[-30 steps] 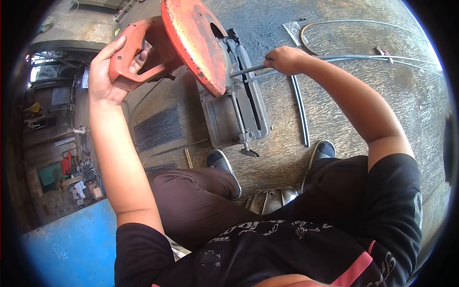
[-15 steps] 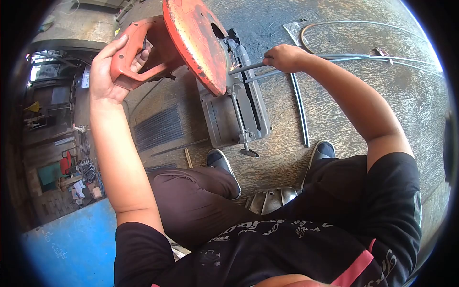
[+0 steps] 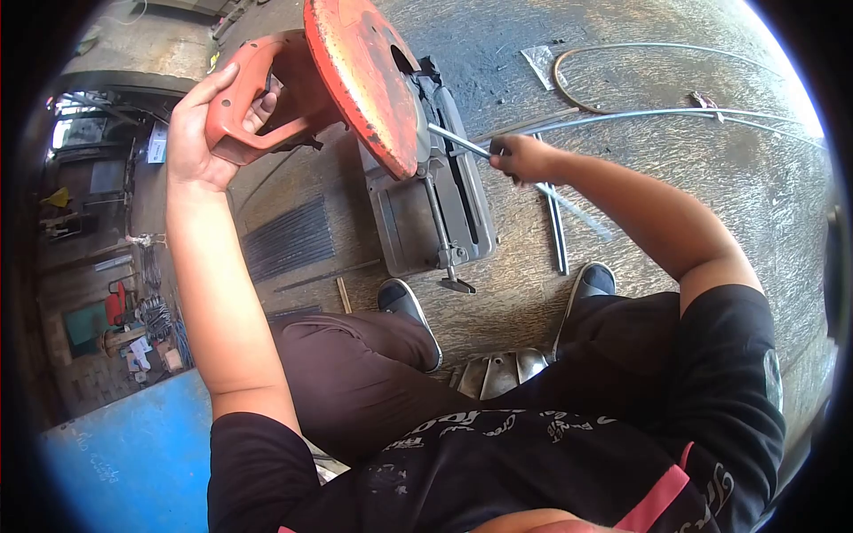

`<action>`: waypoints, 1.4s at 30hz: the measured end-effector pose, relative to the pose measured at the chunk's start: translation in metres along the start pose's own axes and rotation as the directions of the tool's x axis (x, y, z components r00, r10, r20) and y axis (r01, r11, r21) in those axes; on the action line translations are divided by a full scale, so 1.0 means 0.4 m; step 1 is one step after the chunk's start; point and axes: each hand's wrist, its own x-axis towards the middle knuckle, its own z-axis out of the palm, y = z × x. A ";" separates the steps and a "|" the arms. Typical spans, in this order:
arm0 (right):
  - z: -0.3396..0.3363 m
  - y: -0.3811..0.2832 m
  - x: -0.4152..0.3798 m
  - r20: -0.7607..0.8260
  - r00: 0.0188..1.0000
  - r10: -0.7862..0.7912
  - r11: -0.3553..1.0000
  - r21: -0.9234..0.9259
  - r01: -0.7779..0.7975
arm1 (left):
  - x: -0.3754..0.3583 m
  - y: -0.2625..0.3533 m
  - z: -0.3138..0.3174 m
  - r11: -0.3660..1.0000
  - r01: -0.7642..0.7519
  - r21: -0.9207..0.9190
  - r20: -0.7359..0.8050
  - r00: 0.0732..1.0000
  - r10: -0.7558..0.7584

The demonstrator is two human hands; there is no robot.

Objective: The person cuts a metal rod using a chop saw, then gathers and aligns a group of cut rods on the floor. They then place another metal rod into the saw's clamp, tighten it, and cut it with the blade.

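Observation:
My left hand (image 3: 200, 133) is wrapped around the orange handle (image 3: 238, 98) of a cut-off saw, fingers curled inside its loop by the trigger. The saw's worn orange guard (image 3: 360, 84) tilts over a grey base (image 3: 418, 222) with a clamp screw (image 3: 435, 209) along it. To the right of the guard, my right hand (image 3: 520, 160) is closed around a thin grey metal tube (image 3: 460, 140). One end of the tube lies right at the guard's edge; its other end, past my hand, is blurred by motion. The blade is hidden behind the guard.
Long thin rods (image 3: 657, 115) and a curved rod (image 3: 562, 75) lie on the floor at right, near a clear plastic bag (image 3: 537, 64). Two short bars (image 3: 557, 235) lie by my foot. Dark rods (image 3: 289, 235) are laid out left of the saw. A blue panel (image 3: 133, 453) stands lower left.
My right hand has swung down and slightly toward me, turning the tube away from the long rods. The small sparks at the guard are gone. My left hand stays on the handle.

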 end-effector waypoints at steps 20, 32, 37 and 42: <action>0.172 -0.039 -0.015 0.010 0.991 -0.131 0.971 0.201 0.126 | 0.006 0.003 -0.009 0.999 -0.015 0.028 -0.014 1.000 0.015; 0.251 -0.055 -0.031 -0.087 0.991 -0.101 0.974 0.194 0.116 | 0.006 0.003 -0.007 0.998 -0.031 0.051 -0.040 0.999 0.033; 0.251 -0.063 -0.023 -0.117 0.990 -0.084 0.982 0.160 0.102 | 0.005 0.004 -0.005 0.999 -0.028 0.044 -0.039 0.999 0.030; 0.253 -0.082 -0.051 -0.128 0.991 -0.023 0.990 0.138 0.041 | 0.003 0.004 -0.001 0.998 -0.034 0.062 -0.053 0.998 0.037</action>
